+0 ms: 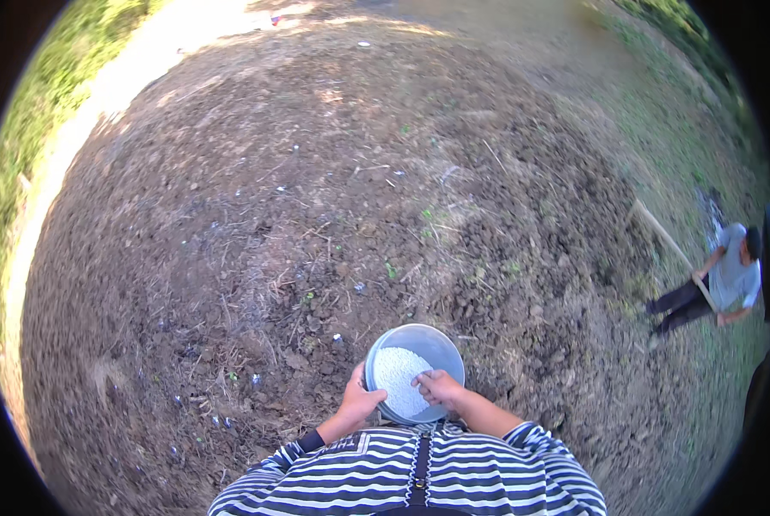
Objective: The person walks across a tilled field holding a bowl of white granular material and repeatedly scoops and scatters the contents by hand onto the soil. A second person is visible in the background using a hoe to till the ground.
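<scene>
A round grey bucket [452,351] is held close in front of my striped shirt, its mouth facing up. White granules [398,377] lie inside, heaped towards the left wall. My left hand [360,398] grips the bucket's left side, with the thumb over the rim. Reaching in from the right, my right hand [439,387] has its fingers curled together at the granules. Any granules within those fingers are hidden from view.
Rough tilled soil [230,258] with clods, dry stalks and small green sprouts spreads around me. Several small white or bluish bits dot it. At the right, another person [733,267] holds a long wooden handle [668,238] on a grassy strip [675,155].
</scene>
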### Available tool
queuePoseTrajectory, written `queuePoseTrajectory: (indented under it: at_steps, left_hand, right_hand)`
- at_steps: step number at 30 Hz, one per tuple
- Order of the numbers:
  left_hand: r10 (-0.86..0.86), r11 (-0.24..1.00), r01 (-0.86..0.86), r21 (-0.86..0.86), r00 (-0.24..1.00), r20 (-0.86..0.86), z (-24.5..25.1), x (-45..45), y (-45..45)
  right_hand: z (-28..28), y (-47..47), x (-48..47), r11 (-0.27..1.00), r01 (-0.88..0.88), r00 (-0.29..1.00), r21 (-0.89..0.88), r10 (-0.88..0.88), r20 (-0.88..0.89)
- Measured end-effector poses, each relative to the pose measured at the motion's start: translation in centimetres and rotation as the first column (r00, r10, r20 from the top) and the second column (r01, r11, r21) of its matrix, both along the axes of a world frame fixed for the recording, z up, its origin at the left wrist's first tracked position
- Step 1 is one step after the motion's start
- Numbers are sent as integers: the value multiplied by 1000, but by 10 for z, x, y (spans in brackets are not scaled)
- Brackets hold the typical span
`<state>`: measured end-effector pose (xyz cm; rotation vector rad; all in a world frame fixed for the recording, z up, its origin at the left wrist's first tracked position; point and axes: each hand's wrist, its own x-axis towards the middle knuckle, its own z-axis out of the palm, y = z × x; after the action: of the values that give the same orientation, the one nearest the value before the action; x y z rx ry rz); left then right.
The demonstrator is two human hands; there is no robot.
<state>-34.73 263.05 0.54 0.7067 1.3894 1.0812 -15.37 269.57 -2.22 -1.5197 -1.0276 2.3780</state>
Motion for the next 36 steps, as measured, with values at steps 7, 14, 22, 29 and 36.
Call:
queuePoseTrajectory:
  at_steps: [7, 14, 22, 29, 36]
  left_hand:
    - [-295, 953, 295, -73, 955, 20, 6, 26, 22]
    - [-640, 765, 621, -171, 763, -94, 12, 84, 47]
    - [-876, 476, 848, -233, 434, -209, 5, 152, 70]
    - [-881, 157, 975, -158, 66, -468, -66, 165, 141]
    - [-866, 499, 822, -275, 480, -138, 4, 156, 72]
  right_hand:
    - [-37, -29, 35, 944, -16, 991, 328, -28, 128]
    - [-32, -89, 78, 841, 449, 878, 303, -478, 24]
    - [-54, -136, 109, 533, 812, 561, 238, -826, -61]
    - [-58, -146, 118, 428, 882, 455, 199, -883, -114]
    - [-43, -132, 115, 504, 836, 527, 219, -848, -62]
